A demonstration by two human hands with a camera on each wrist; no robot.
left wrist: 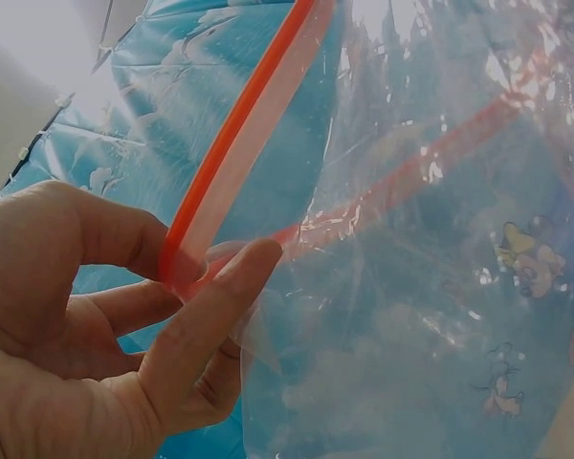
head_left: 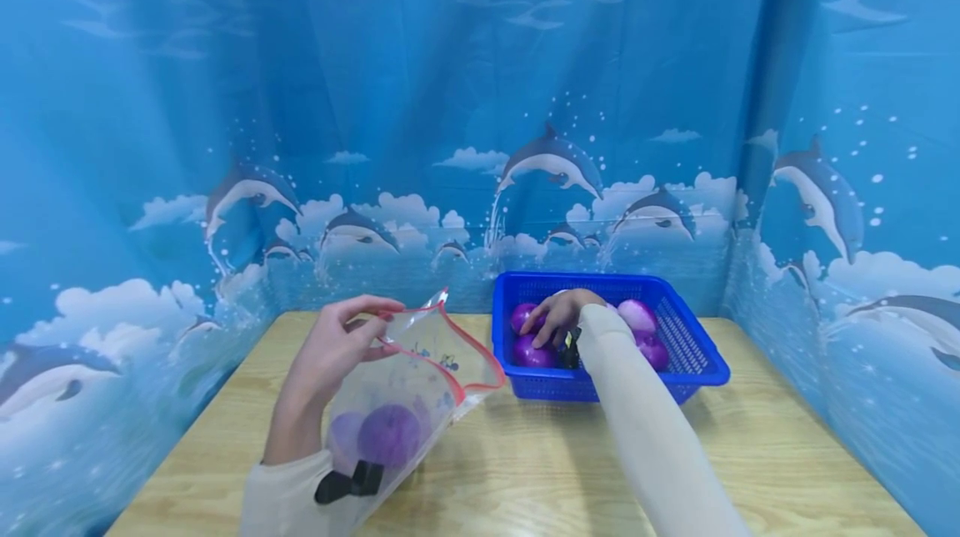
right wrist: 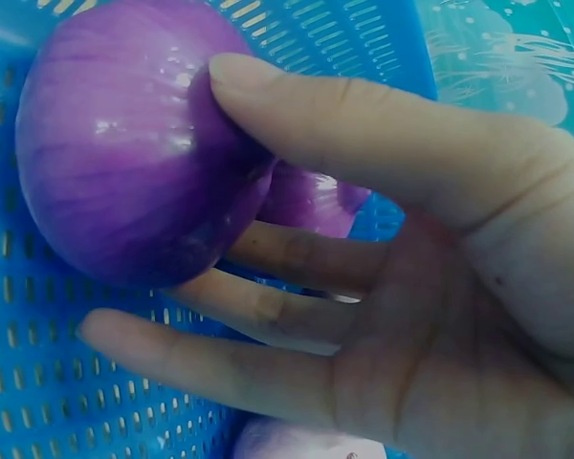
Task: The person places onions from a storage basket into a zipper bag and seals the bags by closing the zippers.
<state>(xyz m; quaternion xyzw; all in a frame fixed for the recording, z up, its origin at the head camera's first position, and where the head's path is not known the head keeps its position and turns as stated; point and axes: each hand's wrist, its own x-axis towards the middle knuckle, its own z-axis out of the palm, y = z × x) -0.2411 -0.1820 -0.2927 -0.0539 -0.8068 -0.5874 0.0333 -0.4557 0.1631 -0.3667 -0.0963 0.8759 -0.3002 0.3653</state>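
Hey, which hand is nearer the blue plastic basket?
The right hand: it's inside the blue plastic basket, touching a red onion. The left hand is outside, to the basket's left, pinching the clear zip bag near its opening.

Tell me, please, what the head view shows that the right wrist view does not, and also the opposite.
Only the head view: the left hand pinching a clear bag that contains bagged onions, and the dolphins on the backdrop.
Only the right wrist view: the palm side of the right hand, its thumb plainly against a purple onion.
Both: the right hand, onions in the blue basket, and some of the backdrop.
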